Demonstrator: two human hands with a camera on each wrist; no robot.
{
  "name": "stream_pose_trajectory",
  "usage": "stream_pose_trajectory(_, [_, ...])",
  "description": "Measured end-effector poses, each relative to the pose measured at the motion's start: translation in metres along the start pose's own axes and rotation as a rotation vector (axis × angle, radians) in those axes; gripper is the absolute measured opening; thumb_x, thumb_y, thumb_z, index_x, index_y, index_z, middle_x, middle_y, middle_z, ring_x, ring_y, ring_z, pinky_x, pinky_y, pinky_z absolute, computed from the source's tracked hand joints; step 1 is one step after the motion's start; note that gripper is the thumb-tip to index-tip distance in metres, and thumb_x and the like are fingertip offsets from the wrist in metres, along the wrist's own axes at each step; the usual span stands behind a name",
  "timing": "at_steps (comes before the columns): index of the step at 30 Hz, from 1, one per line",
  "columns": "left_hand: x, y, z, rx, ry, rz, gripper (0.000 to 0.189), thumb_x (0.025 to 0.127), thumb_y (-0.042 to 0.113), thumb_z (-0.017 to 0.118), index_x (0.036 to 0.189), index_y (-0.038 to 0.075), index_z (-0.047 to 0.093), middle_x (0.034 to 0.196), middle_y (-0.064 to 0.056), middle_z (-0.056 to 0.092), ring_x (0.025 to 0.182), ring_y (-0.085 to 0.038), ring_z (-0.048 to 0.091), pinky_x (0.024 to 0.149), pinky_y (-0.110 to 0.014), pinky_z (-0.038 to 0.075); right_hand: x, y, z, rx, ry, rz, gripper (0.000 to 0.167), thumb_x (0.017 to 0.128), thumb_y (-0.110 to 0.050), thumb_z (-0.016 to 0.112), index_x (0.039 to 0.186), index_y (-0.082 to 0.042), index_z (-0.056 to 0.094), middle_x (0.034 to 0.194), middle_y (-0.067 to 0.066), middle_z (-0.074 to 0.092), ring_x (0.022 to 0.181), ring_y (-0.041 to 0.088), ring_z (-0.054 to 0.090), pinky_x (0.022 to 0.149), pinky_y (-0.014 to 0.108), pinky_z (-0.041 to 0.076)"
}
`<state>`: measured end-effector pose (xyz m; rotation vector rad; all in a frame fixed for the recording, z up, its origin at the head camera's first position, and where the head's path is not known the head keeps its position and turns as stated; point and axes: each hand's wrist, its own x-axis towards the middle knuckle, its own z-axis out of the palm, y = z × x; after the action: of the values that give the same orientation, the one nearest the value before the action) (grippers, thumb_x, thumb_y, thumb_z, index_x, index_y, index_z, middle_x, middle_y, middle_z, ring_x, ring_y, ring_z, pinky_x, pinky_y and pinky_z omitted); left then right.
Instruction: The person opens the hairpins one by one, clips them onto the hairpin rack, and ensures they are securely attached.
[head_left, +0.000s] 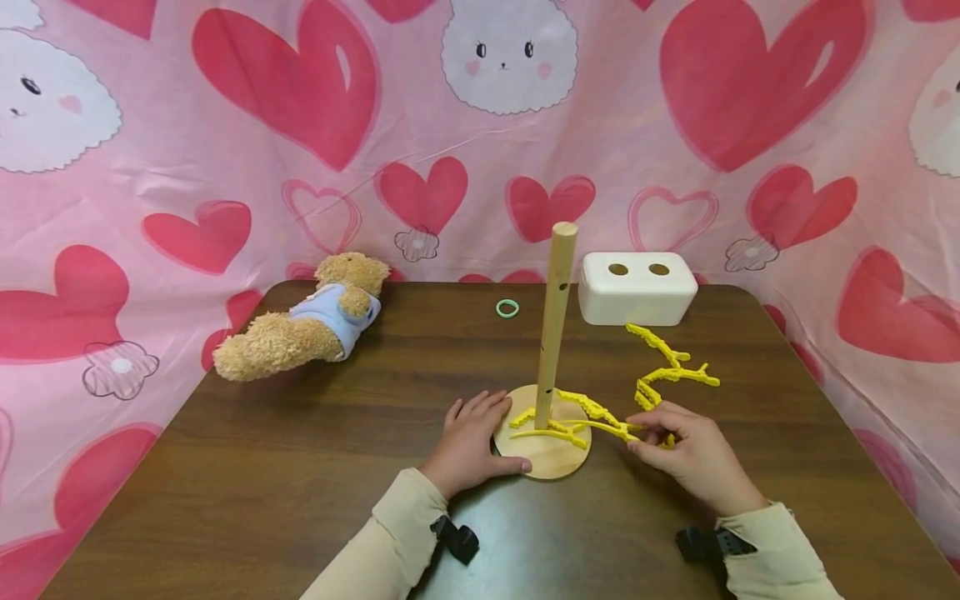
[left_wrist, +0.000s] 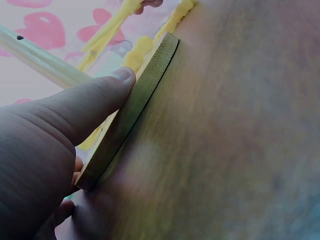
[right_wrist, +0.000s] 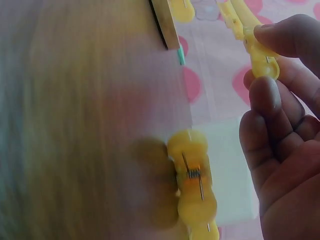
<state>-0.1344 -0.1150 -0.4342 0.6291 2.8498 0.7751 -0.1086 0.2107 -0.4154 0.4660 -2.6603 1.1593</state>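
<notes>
On a round wooden base [head_left: 551, 464] stands a wooden pole [head_left: 556, 325] with small dark holes along its side. My left hand [head_left: 474, 442] rests at the base's left rim, its thumb along the near edge and its fingers spread past the far side. With thumb and fingers my right hand [head_left: 693, 450] pinches one end of a yellow spring clip [right_wrist: 265, 65]; its long arms reach over the base's right side. Another yellow clip [head_left: 558, 435] lies across the base by the pole's foot. In the right wrist view, a loose yellow clip [right_wrist: 195, 175] shows its metal spring.
More yellow clips [head_left: 678, 374] lie on the table beyond my right hand. Behind them is a white box [head_left: 637, 300] with two round holes. A green ring [head_left: 507, 309] lies at the back, and a teddy bear [head_left: 337, 317] in a blue top lies back left. Patterned cloth [head_left: 480, 208] encloses the table.
</notes>
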Motion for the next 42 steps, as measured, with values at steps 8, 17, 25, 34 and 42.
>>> stream_pose_trajectory(8, [-0.001,0.0,0.0,-0.021,-0.004,-0.005,0.101,0.077,0.066,0.075,0.155,0.012,0.04,0.161,-0.002,0.035,0.15,-0.029,0.024,0.118,-0.06,0.008,0.0,-0.008,0.005,0.016,-0.032,-0.043,0.024,0.079,-0.012,0.086,0.1,-0.02,0.077,0.08,-0.012,0.06,0.071,0.008,0.055,0.062,0.024,0.046])
stream_pose_trajectory(17, [-0.001,0.002,-0.001,-0.026,-0.008,-0.009,0.101,0.077,0.067,0.075,0.154,0.011,0.041,0.161,-0.002,0.035,0.15,-0.029,0.024,0.118,-0.06,0.008,0.002,-0.008,0.013,0.032,-0.052,-0.048,0.025,0.079,-0.009,0.085,0.099,-0.021,0.076,0.079,-0.012,0.06,0.07,0.008,0.055,0.061,0.025,0.046])
stream_pose_trajectory(25, [-0.001,0.003,-0.002,-0.02,-0.006,-0.013,0.101,0.077,0.066,0.076,0.154,0.011,0.041,0.16,-0.002,0.036,0.15,-0.03,0.025,0.118,-0.06,0.009,0.006,-0.012,0.025,0.07,-0.037,-0.069,0.027,0.078,-0.005,0.085,0.101,-0.017,0.077,0.082,-0.007,0.062,0.072,0.008,0.058,0.063,0.024,0.052])
stream_pose_trajectory(34, [-0.001,0.003,0.0,-0.009,-0.002,-0.001,0.1,0.077,0.066,0.076,0.154,0.012,0.042,0.161,-0.002,0.036,0.15,-0.031,0.025,0.117,-0.062,0.01,0.007,-0.025,0.04,0.086,0.023,-0.086,0.03,0.079,-0.002,0.084,0.107,-0.005,0.076,0.09,-0.001,0.066,0.078,0.007,0.061,0.068,0.025,0.055])
stream_pose_trajectory(42, [0.0,0.003,-0.001,-0.004,-0.01,0.001,0.098,0.077,0.067,0.075,0.153,0.013,0.043,0.161,-0.001,0.035,0.15,-0.031,0.024,0.118,-0.061,0.009,0.008,-0.038,0.05,0.158,0.011,-0.009,0.031,0.081,-0.009,0.084,0.111,-0.005,0.076,0.093,-0.003,0.067,0.082,0.009,0.064,0.073,0.024,0.057])
